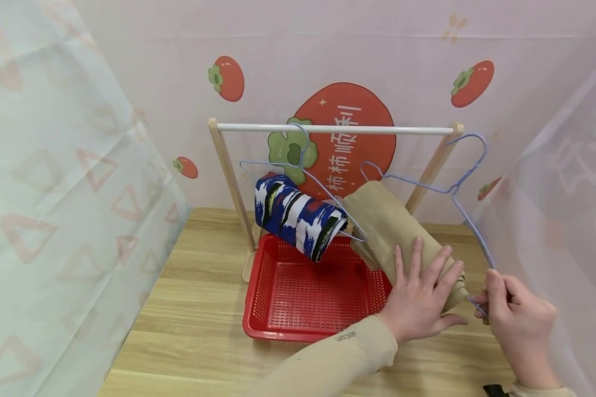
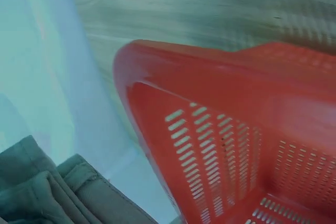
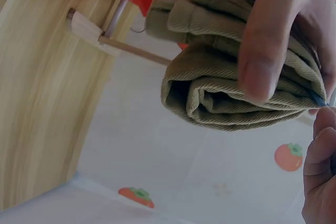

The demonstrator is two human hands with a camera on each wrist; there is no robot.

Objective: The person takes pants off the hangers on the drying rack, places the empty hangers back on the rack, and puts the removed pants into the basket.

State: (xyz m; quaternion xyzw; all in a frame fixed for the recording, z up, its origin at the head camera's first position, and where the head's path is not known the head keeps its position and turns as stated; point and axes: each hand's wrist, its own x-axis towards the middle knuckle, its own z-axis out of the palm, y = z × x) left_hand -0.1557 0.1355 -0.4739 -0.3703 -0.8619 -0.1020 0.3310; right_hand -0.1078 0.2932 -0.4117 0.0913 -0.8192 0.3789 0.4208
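A folded khaki garment [image 1: 392, 231] of thick cloth is draped over the lower bar of a blue wire hanger [image 1: 459, 190]. My left hand [image 1: 422, 292] lies on the garment with fingers spread and straight, while its thumb [image 3: 261, 72] rests by the folded end in the right wrist view. At the hanger's near corner, my right hand [image 1: 516, 314] pinches the wire just beyond the cloth. The hook of this hanger is off the rail, beside the rack's right post. Rolled layers of the garment [image 3: 210, 95] show in the right wrist view.
A wooden rack with a white rail [image 1: 258, 128] carries another blue hanger [image 1: 299, 128] with a folded blue, white and black patterned garment [image 1: 295, 215]. Beneath it, a red plastic basket [image 1: 250, 314] stands on the wooden table [image 1: 189, 309]. Printed curtains [image 1: 144, 110] enclose the table.
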